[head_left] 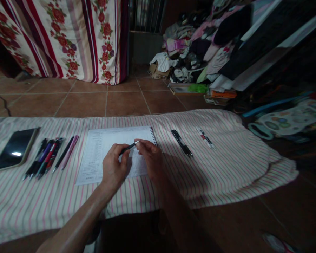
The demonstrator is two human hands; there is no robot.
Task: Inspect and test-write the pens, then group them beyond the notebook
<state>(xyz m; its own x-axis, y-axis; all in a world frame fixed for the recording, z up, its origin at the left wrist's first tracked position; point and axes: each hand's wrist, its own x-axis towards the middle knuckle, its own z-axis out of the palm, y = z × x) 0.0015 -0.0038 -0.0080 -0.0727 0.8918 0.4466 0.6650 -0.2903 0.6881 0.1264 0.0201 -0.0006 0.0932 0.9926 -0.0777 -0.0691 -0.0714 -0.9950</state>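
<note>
My left hand [114,162] grips the dark barrel of a pen [127,148], fingers closed around it. At the pen's silvery tip, my right hand [150,154] pinches with thumb and forefinger. Both hands are over a spiral notebook [116,135] with printed and written sheets, its coil at the right edge. Right of the notebook lie black pens [182,143] close together, and farther right a white, red and black pen [205,138]. On the left are a bundle of several pens [43,158], a black pen [63,154] and a pink pen [70,151].
A striped cloth [226,168] covers the low table. A phone [14,147] lies at its left end. Beyond are a tiled floor [123,102], a floral curtain [79,42] and a heap of clothes [195,45]. Assorted items [287,117] stand at the right.
</note>
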